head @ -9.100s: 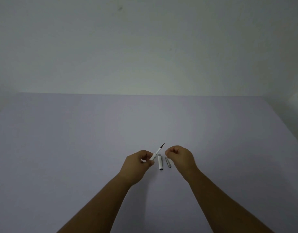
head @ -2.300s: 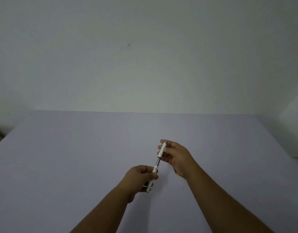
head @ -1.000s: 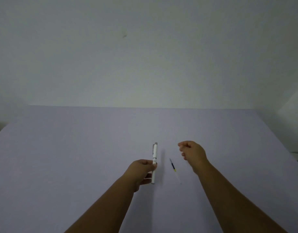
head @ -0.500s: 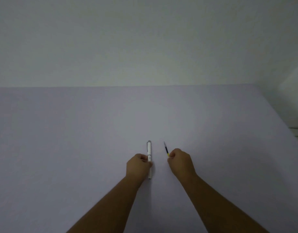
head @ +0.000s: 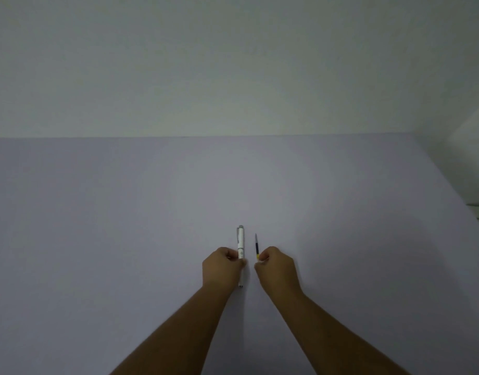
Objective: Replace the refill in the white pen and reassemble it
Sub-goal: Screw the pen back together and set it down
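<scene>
The white pen [head: 240, 243] looks fully assembled, cap on, lying along the desk [head: 97, 239] with the left hand [head: 222, 269] closed around its middle. The right hand [head: 276, 269] pinches the loose refill [head: 256, 246] just beside it. The task seems almost finished; next, both hands should only let go.

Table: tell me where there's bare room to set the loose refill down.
The table is bare left of the left hand, right of the right hand, and beyond the white pen toward the wall. Only the strip between pen and refill is crowded.
</scene>
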Tool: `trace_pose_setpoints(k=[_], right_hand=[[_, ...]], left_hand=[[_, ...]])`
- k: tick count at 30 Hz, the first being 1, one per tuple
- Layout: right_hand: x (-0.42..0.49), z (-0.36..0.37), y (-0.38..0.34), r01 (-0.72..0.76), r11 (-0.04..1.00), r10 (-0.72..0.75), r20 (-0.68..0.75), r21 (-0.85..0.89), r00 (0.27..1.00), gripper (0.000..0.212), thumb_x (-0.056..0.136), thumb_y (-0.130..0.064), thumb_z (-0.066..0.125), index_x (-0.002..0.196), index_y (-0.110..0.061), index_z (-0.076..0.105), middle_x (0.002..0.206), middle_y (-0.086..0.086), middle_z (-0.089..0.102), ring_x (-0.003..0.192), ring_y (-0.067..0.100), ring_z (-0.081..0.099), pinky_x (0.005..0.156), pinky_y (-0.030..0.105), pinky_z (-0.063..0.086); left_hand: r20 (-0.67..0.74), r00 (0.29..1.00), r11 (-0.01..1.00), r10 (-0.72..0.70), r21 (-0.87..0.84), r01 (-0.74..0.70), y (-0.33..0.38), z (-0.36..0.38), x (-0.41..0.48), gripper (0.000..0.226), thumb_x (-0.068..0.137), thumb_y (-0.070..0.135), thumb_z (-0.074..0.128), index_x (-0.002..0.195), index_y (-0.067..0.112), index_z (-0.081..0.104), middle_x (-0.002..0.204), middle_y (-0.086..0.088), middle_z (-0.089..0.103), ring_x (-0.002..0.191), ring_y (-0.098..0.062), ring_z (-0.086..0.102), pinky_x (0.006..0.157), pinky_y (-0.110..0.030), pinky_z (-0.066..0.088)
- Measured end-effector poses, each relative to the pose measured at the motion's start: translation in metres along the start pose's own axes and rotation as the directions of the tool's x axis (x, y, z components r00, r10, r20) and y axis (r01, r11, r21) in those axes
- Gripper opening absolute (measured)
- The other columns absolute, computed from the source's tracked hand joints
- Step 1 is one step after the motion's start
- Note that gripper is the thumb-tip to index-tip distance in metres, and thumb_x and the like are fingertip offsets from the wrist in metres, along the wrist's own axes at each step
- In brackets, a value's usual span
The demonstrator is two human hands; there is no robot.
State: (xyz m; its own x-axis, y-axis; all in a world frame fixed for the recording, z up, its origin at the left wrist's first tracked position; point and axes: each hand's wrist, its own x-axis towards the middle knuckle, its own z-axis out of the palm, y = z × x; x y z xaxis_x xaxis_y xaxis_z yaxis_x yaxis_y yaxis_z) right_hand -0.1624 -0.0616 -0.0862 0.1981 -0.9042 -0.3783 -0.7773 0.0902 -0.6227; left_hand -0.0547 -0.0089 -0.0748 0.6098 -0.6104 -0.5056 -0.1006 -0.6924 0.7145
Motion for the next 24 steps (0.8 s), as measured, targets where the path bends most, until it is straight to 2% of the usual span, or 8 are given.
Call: trace_pose_setpoints(k=[10, 16, 24], right_hand=[[-0.003, -0.0019, 0.0001, -0.009, 0.999, 0.008, 0.02, 0.033, 1.0, 0.006, 0.083, -0.016, 0.059, 0.089, -0.015, 0.059, 0.081, 0.0, 0.06, 0.073, 0.017, 0.057, 0.062, 0.025, 0.044], [-0.0051, -0.005, -0.0008, 0.011, 0.997, -0.013, 0.027, 0.072, 1.0, 0.011, 0.084, -0.021, 0.062, 0.092, -0.014, 0.059, 0.085, 0.003, 0.063, 0.076, 0.02, 0.062, 0.065, 0.027, 0.05], [-0.0046, -0.0049, -0.0006, 0.013, 0.998, -0.013, 0.01, 0.062, 1.0, 0.009, 0.085, -0.02, 0.06, 0.092, -0.014, 0.06, 0.091, 0.007, 0.067, 0.078, 0.02, 0.061, 0.069, 0.028, 0.05]], left_hand=[[-0.015, 1.0, 0.996, -0.028, 0.083, 0.029, 0.0008, -0.0004, 0.0026, 0.019, 0.08, 0.032, 0.07, 0.084, 0.013, 0.069, 0.075, 0.0, 0.068, 0.065, -0.012, 0.06, 0.053, -0.017, 0.043], [-0.009, 0.999, 0.996, -0.034, 0.079, 0.034, 0.0018, -0.001, 0.0031, 0.02, 0.079, 0.034, 0.07, 0.083, 0.014, 0.071, 0.075, -0.001, 0.07, 0.068, -0.014, 0.063, 0.058, -0.02, 0.047], [-0.006, 1.0, 0.995, -0.016, 0.101, 0.017, -0.0007, -0.0008, 0.004, 0.016, 0.08, 0.029, 0.07, 0.084, 0.014, 0.071, 0.076, -0.001, 0.069, 0.069, -0.014, 0.062, 0.065, -0.023, 0.05]])
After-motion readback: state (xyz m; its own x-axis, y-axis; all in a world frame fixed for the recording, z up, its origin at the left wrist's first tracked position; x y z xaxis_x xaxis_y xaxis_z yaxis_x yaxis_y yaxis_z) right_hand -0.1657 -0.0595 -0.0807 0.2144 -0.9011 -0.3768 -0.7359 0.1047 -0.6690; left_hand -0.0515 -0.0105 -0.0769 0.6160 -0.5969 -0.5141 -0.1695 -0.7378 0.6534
